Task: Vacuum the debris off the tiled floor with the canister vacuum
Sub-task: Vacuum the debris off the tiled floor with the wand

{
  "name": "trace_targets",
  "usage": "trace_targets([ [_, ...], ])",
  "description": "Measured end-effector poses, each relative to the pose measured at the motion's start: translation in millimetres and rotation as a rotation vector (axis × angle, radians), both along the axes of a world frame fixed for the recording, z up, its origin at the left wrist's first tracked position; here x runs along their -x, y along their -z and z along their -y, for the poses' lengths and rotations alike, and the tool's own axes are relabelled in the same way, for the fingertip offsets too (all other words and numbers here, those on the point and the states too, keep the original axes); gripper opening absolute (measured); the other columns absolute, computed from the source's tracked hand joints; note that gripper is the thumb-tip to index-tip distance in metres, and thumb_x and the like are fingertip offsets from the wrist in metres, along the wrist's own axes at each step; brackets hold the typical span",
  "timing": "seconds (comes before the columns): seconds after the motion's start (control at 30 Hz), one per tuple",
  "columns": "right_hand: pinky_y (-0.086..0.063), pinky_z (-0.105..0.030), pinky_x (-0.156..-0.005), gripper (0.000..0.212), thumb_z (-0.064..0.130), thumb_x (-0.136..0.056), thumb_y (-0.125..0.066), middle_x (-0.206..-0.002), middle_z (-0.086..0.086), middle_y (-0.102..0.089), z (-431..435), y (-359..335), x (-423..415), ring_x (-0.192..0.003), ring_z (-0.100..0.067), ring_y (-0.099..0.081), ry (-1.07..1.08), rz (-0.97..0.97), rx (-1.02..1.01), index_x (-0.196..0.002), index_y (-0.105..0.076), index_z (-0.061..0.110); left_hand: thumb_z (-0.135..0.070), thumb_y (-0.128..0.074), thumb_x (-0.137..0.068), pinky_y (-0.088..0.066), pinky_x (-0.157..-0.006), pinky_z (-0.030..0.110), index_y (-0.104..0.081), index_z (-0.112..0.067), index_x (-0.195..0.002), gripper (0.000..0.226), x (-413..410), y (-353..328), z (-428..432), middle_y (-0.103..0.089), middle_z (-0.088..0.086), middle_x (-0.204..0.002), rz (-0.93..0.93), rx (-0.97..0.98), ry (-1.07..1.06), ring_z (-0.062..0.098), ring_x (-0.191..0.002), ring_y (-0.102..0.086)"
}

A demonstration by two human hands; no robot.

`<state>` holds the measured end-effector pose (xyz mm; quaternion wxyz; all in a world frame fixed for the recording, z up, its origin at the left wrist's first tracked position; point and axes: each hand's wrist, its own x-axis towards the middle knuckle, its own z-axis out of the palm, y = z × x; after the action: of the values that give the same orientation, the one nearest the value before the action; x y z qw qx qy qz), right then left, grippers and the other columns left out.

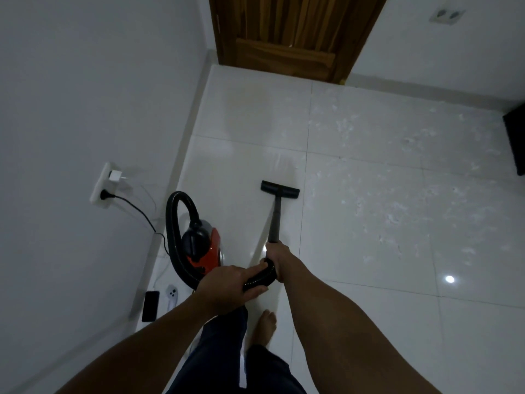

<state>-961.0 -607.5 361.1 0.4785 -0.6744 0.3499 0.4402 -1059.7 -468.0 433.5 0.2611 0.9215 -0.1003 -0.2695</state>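
Note:
A red and black canister vacuum (203, 245) stands on the white tiled floor (250, 115) near the left wall. Its black hose (173, 223) loops up and round to the wand. My left hand (227, 288) grips the ribbed hose end near the handle. My right hand (277, 258) grips the grey wand (275, 220) at its upper end. The black floor nozzle (279, 189) lies flat on the tile ahead of me. White debris (397, 200) is scattered over the tiles to the right of the nozzle.
The vacuum's black cord runs to a wall socket (103, 187) on the left, beside a white charger. A dark phone (150, 305) and a white controller (171, 294) lie by the left wall. A wooden door (287, 35) stands ahead. A dark object (515, 140) sits at right. My bare foot (265, 325) is below the wand.

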Motion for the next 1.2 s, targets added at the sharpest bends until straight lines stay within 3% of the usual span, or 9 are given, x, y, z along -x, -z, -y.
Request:
trace_targets([
  [0.23, -0.048, -0.027, -0.051, 0.014, 0.016, -0.104, -0.039, -0.099, -0.016, -0.062, -18, 5, -71, -0.066, -0.021, -0.059, 0.011, 0.001, 0.013, -0.111, -0.050, 0.011, -0.062, -0.040, -0.097, -0.040, -0.064, 0.014, -0.028, -0.040, -0.151, 0.060, -74, 7, -25, -0.051, -0.014, -0.069, -0.021, 0.085, -0.015, 0.001, -0.062, -0.053],
  [0.33, -0.048, -0.028, -0.051, 0.019, 0.018, -0.104, -0.039, -0.095, -0.016, -0.062, -23, 11, -102, -0.064, -0.021, -0.058, 0.035, 0.008, 0.025, -0.116, -0.051, 0.009, -0.053, -0.044, -0.098, -0.047, -0.077, 0.023, -0.031, -0.036, -0.151, 0.056, -111, 8, -30, -0.046, -0.016, -0.060, -0.033, 0.107, 0.034, 0.005, -0.060, -0.056],
  [0.43, -0.048, -0.030, -0.053, 0.026, 0.020, -0.104, -0.041, -0.095, -0.015, -0.062, -23, 19, -129, -0.068, -0.022, -0.060, 0.054, 0.025, 0.025, -0.125, -0.051, 0.010, -0.049, -0.043, -0.101, -0.046, -0.090, 0.036, -0.026, -0.033, -0.153, 0.058, -141, 7, -28, -0.045, -0.017, -0.065, 0.019, 0.033, 0.101, 0.004, -0.065, -0.052],
  [0.57, -0.051, -0.033, -0.060, 0.037, 0.021, -0.103, -0.042, -0.105, -0.016, -0.061, -18, 27, -166, -0.087, -0.028, -0.062, 0.030, 0.040, 0.029, -0.138, -0.046, 0.008, -0.053, -0.042, -0.099, -0.052, -0.071, 0.024, -0.023, -0.036, -0.153, 0.060, -174, 19, -22, -0.066, -0.002, -0.084, -0.012, 0.037, 0.085, 0.012, -0.070, -0.063],
  [0.73, -0.058, -0.039, -0.069, 0.042, 0.028, -0.099, -0.045, -0.101, -0.018, -0.064, -5, 45, -221, -0.084, -0.032, -0.066, -0.032, 0.038, 0.055, -0.137, -0.047, 0.010, -0.065, -0.035, -0.097, -0.055, -0.073, 0.031, -0.022, -0.043, -0.152, 0.061, -226, 30, -6, -0.069, 0.000, -0.090, -0.053, 0.007, 0.049, 0.013, -0.075, -0.065],
  [0.83, -0.055, -0.036, -0.061, 0.040, 0.024, -0.104, -0.043, -0.104, -0.017, -0.061, 4, 45, -264, -0.084, -0.030, -0.063, -0.023, 0.058, 0.037, -0.140, -0.044, 0.009, -0.064, -0.034, -0.098, -0.052, -0.071, 0.026, -0.020, -0.044, -0.153, 0.060, -264, 32, 4, -0.068, -0.001, -0.085, -0.074, -0.008, 0.012, 0.012, -0.071, -0.064],
  [0.97, -0.060, -0.043, -0.086, 0.045, 0.027, -0.104, -0.047, -0.122, -0.018, -0.062, 12, 57, -319, -0.097, -0.033, -0.068, -0.063, 0.110, 0.064, -0.145, -0.042, 0.008, -0.060, -0.037, -0.100, -0.051, -0.063, 0.022, -0.020, -0.038, -0.154, 0.061, -317, 29, 20, -0.064, -0.004, -0.075, -0.088, -0.013, -0.030, 0.011, -0.062, -0.063],
  [1.1, -0.060, -0.044, -0.085, 0.043, 0.025, -0.103, -0.047, -0.122, -0.019, -0.063, 25, 66, -375, -0.096, -0.034, -0.069, -0.086, 0.147, 0.102, -0.143, -0.045, 0.008, -0.057, -0.039, -0.100, -0.037, -0.051, 0.016, -0.024, -0.037, -0.154, 0.059, -372, 31, 39, -0.055, -0.008, -0.066, -0.089, -0.003, -0.070, 0.008, -0.052, -0.055],
  [1.2, -0.060, -0.041, -0.075, 0.044, 0.026, -0.104, -0.047, -0.121, -0.018, -0.062, 31, 70, -411, -0.090, -0.034, -0.069, -0.133, 0.146, 0.088, -0.144, -0.042, 0.009, -0.056, -0.040, -0.100, -0.040, -0.054, 0.021, -0.023, -0.039, -0.153, 0.058, -402, 35, 48, -0.063, -0.003, -0.072, -0.105, 0.006, -0.111, 0.013, -0.055, -0.060],
])
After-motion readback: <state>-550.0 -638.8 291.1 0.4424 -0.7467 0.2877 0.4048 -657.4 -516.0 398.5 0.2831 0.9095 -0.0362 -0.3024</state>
